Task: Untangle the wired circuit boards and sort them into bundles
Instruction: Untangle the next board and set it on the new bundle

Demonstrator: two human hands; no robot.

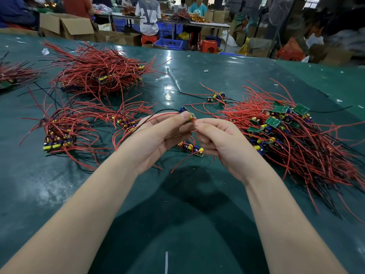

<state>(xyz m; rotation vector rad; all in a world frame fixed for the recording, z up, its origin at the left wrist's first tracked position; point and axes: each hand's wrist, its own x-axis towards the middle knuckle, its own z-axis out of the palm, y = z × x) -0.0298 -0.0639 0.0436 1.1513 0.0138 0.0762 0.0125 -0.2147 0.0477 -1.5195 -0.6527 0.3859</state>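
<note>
My left hand (158, 135) pinches a small circuit board (186, 113) with red and black wires above the green table (177, 194). My right hand (221, 141) is closed on a red wire (194, 120) at that board's right end. Just below both hands a row of boards (190, 148) lies on the table. A tangled pile of boards and red wires (292, 135) spreads out to the right. Sorted bundles lie to the left: one (59, 133) near the table's left side, another (124, 121) beside my left hand.
A big heap of red-wired boards (98, 74) sits at the far left, a smaller one (13, 76) at the left edge. A few loose boards (217, 97) lie mid-table. Beyond the table are cardboard boxes (69, 24), blue crates (168, 43), red stools and seated people.
</note>
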